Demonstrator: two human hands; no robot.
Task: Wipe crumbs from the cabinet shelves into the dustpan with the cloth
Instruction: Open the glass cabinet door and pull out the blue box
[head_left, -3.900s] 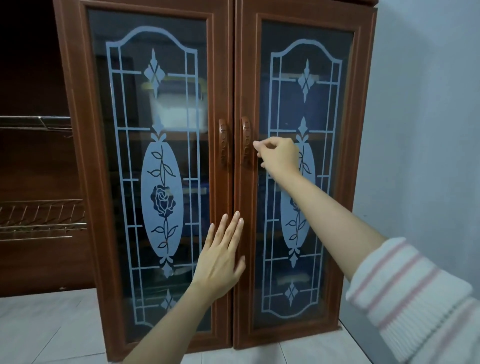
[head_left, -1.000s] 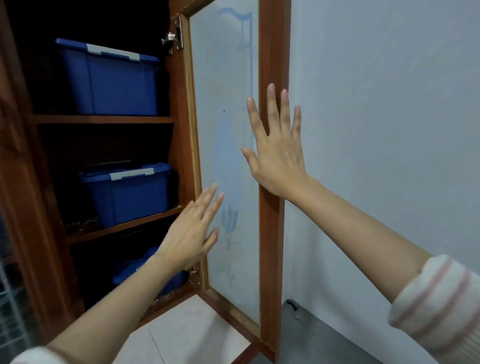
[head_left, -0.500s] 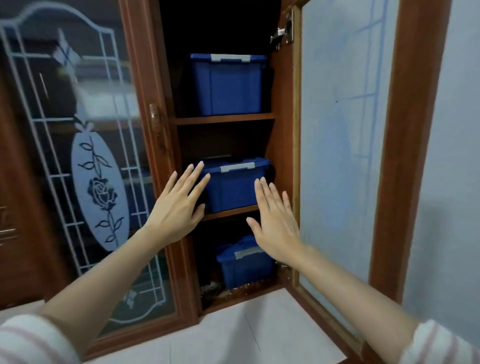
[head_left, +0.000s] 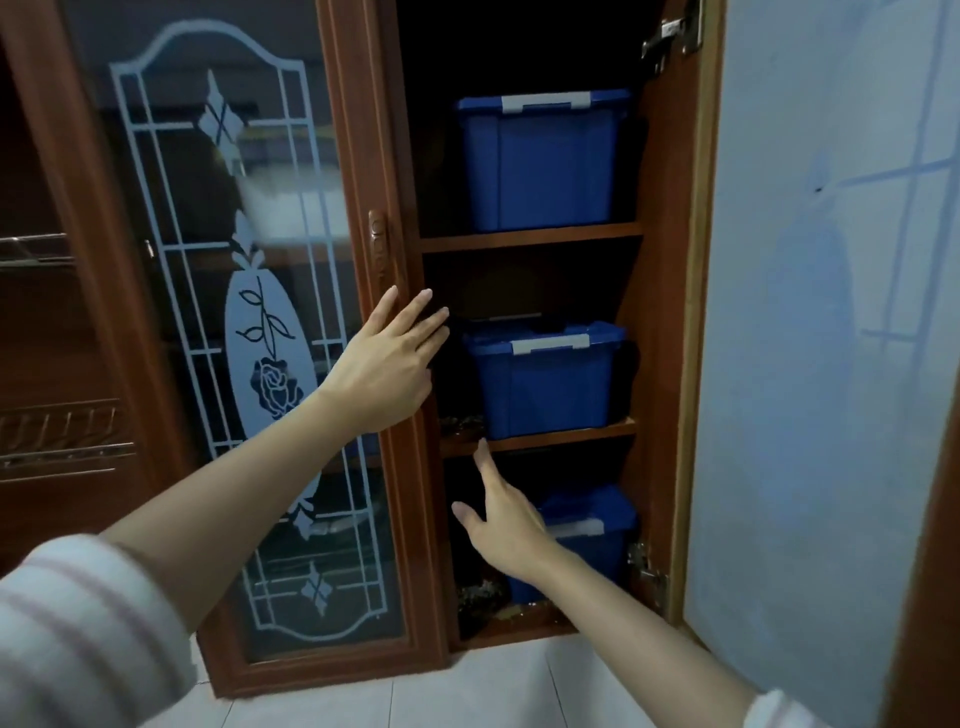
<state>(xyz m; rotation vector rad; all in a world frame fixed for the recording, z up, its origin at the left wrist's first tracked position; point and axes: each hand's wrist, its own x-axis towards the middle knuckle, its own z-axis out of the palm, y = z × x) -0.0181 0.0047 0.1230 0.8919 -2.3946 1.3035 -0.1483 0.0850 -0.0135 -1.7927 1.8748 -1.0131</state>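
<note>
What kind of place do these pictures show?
Probably a home kitchen or pantry corner. A brown wooden cabinet with frosted rose-pattern glass doors holds blue plastic lidded storage boxes on its shelves, a metal wire dish rack shows to its left, and white tiles lie below.

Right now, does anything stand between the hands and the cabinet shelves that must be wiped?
Yes. A blue bin sits on each shelf, the top bin, middle bin and bottom bin, covering most of each board. The closed left door, by the left hand, shuts off the other half.
</note>
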